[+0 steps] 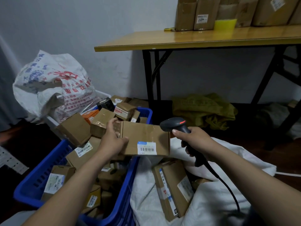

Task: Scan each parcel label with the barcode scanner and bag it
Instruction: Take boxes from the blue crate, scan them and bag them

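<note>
My left hand (112,137) grips the left end of a flat brown cardboard parcel (145,136), held above the gap between crate and bag. A white barcode label (146,148) faces up at its near edge. My right hand (193,137) holds the handle of a black barcode scanner (175,124), whose head sits just right of the parcel with a red light showing on top. Its cable (228,185) runs down to the lower right. Below lies an open white bag (211,201) with a long cardboard parcel (172,188) inside.
A blue plastic crate (48,168) at the left is heaped with several labelled cardboard parcels. Behind it stands a printed white sack (52,84). A folding wooden table (203,38) at the upper right carries several boxes; an olive sack (203,110) lies beneath it.
</note>
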